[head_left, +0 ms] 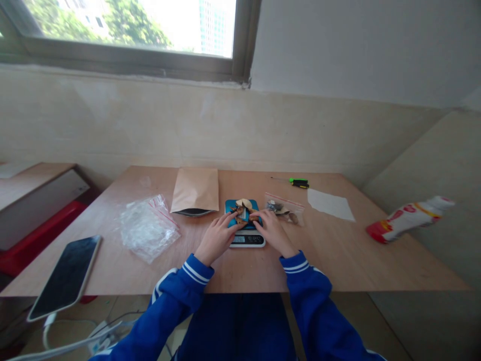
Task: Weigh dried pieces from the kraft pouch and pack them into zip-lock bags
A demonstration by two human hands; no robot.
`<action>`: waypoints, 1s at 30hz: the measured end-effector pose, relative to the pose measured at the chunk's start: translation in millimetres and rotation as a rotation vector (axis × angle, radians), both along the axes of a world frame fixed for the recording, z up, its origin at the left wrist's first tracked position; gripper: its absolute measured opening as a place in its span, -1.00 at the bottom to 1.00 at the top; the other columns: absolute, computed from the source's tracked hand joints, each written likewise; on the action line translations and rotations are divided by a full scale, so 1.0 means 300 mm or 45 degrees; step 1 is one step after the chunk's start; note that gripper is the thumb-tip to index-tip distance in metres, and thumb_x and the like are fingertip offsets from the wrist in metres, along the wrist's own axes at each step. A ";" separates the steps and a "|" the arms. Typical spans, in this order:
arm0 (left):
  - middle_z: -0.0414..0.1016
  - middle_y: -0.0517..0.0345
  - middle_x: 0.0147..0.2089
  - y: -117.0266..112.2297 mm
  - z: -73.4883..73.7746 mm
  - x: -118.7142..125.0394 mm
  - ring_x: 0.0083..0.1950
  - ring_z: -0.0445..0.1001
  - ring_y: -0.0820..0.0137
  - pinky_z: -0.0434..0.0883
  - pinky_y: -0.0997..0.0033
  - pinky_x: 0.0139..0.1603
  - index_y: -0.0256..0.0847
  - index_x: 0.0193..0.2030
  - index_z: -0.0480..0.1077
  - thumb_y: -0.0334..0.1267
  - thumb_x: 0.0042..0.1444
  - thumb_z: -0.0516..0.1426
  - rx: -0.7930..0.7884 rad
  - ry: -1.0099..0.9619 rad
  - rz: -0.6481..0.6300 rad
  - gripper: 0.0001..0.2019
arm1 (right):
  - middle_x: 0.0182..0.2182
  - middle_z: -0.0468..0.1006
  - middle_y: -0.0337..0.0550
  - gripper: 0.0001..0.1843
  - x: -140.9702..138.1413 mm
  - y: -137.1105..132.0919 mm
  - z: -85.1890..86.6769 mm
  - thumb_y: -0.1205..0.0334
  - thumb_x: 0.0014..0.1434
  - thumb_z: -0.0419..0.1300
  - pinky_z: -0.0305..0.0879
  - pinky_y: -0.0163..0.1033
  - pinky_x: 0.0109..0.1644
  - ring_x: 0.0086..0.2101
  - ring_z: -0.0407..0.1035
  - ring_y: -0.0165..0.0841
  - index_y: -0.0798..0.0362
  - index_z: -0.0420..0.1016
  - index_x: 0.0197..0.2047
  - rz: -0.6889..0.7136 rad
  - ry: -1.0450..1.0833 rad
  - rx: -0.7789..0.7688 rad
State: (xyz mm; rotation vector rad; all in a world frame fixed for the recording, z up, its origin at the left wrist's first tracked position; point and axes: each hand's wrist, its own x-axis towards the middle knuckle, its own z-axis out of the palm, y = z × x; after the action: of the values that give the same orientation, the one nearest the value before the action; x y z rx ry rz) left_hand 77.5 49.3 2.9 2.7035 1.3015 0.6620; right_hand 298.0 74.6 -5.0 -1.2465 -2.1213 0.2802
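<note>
A small kitchen scale [247, 240] with a blue platform and a lit display stands near the table's front edge. Brown and pale dried pieces, perhaps dried mushrooms [244, 203], are heaped on the platform. From the left, my left hand [218, 234] reaches over it, fingers stretched and thumb apart, its fingertips touching the pieces. My right hand [273, 229] comes in from the other side, fingers spread and slightly bent, tips at the pieces on the platform's right. Just beyond it lies a clear zip bag [291, 212] with some dark and brown pieces inside.
Clear plastic bags [148, 228] and a brown paper pouch [196, 190], its mouth facing me, lie left. A phone [67, 276] on a cable overhangs the front left edge. Right are screwdrivers [298, 182], white paper [329, 204] and a tilted red-and-white bottle [408, 219].
</note>
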 end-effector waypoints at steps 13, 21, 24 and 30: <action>0.42 -0.06 0.11 -0.152 -0.009 -0.388 0.04 0.43 0.10 0.37 0.06 0.06 -0.14 0.01 0.42 -0.17 0.20 -0.03 0.015 -0.112 0.753 -0.68 | -0.05 0.43 -0.03 -0.73 0.133 -0.185 0.073 0.15 0.28 0.04 0.28 0.03 0.12 0.01 0.34 -0.18 -0.06 0.46 -0.02 -0.233 0.171 -0.002; 0.54 -0.03 -0.10 -0.196 -0.125 -0.545 -0.10 0.52 0.15 0.42 0.18 -0.04 -0.15 -0.18 0.48 -0.08 0.05 -0.01 -0.217 -0.294 0.967 -0.66 | -0.15 0.52 -0.03 -0.71 0.197 -0.359 0.030 0.02 0.24 0.05 0.40 -0.06 -0.10 -0.12 0.40 -0.18 -0.07 0.52 -0.13 -0.537 0.330 -0.081; 0.57 0.02 -0.17 -0.199 -0.085 -0.533 -0.16 0.53 0.16 0.42 0.22 -0.10 -0.12 -0.24 0.49 -0.03 0.05 -0.01 -0.254 -0.376 1.021 -0.67 | -0.17 0.54 -0.03 -0.70 0.199 -0.399 0.012 0.01 0.23 0.06 0.43 -0.09 -0.14 -0.15 0.42 -0.21 -0.06 0.54 -0.15 -0.554 0.361 -0.133; 0.55 -0.01 -0.18 -0.216 -0.022 -0.497 -0.22 0.51 0.11 0.39 0.16 -0.16 -0.14 -0.29 0.47 0.04 0.06 -0.02 -0.211 -0.345 1.154 -0.63 | -0.17 0.55 -0.03 -0.68 0.212 -0.420 0.005 0.00 0.21 0.06 0.44 -0.12 -0.17 -0.17 0.44 -0.22 -0.04 0.55 -0.16 -0.577 0.385 -0.215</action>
State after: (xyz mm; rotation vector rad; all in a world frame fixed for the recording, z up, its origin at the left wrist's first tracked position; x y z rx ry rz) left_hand -71.5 -15.4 -3.8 1.7075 2.3324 0.8672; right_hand 361.5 -51.3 -3.6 -1.6270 -1.5378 0.4212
